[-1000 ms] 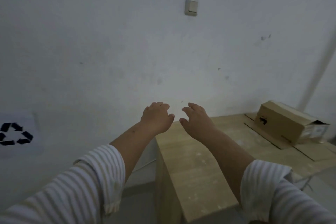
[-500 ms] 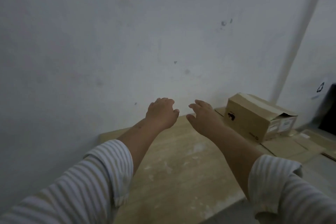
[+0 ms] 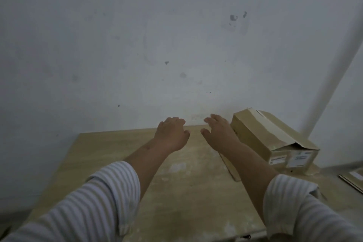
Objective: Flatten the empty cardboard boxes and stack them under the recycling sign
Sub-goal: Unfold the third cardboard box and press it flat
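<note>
Both my hands reach out empty over the wooden table [image 3: 102, 155], the left hand [image 3: 171, 135] with fingers loosely curled, the right hand [image 3: 218, 133] spread open and now just beside the near end of the cardboard box [image 3: 271, 139]. A second ago that box sat well off to my right and the recycling sign was in view on the wall to my left; my head has since swung right, so the box fills the right of the frame and the sign is gone from sight. The box lies on its side on a flat cardboard sheet [image 3: 230, 169], one end flap gaping (labels showing on that end), still unflattened. Another flattened piece [image 3: 353, 180] peeks in at the far right edge. My reading: the reach for this box is under way, nothing gripped yet, and flattening and carrying it back left are still ahead.
</note>
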`<state>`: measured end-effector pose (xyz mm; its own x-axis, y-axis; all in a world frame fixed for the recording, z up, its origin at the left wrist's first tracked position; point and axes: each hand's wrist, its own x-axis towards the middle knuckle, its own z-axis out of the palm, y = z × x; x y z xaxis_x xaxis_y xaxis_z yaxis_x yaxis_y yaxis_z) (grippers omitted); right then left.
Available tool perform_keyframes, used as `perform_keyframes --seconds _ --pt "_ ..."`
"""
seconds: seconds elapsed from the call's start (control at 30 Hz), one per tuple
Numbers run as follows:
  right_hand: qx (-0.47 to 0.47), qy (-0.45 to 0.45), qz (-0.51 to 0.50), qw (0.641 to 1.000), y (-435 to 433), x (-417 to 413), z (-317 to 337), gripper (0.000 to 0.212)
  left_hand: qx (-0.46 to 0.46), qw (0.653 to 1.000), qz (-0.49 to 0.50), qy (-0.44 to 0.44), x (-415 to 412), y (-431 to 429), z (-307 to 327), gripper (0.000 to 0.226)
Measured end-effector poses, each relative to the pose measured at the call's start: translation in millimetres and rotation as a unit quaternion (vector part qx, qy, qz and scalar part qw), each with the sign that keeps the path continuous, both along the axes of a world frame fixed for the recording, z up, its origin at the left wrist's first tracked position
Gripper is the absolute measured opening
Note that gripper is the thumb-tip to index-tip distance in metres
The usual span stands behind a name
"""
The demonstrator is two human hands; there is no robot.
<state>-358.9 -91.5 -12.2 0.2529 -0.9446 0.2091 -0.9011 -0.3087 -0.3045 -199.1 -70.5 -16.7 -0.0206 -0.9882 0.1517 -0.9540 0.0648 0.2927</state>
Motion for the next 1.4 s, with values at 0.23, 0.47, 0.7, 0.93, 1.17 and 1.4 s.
perform_keyframes --seconds 0.23,0.47,0.7,0.93,1.17,1.4 --pt "0.015 -0.011 0.032 0.999 -65 -49 -24 0.05 0.009 1.0 0.02 -0.001 -57 -68 -13 0.051" --pt "0.033 -0.038 -0.004 0.999 -121 -139 -29 0.049 0.033 0.999 -0.019 -0.009 -140 -129 -11 0.053" --pt "0.047 -0.023 0.005 0.999 -173 -240 -37 0.046 0.068 0.997 -0.01 0.026 -247 -160 -43 0.045" --pt "0.087 -0.014 0.005 0.996 -221 -357 -57 0.045 0.114 0.99 0.033 0.075 -354 -180 -70 0.055" --pt "0.092 0.03 0.011 0.995 -244 -417 -118 0.046 0.142 0.987 -0.007 0.068 -426 -190 -89 0.061" --pt "0.028 0.057 0.012 0.998 -248 -420 -154 0.065 0.131 0.991 -0.015 0.01 -436 -191 -100 0.054"
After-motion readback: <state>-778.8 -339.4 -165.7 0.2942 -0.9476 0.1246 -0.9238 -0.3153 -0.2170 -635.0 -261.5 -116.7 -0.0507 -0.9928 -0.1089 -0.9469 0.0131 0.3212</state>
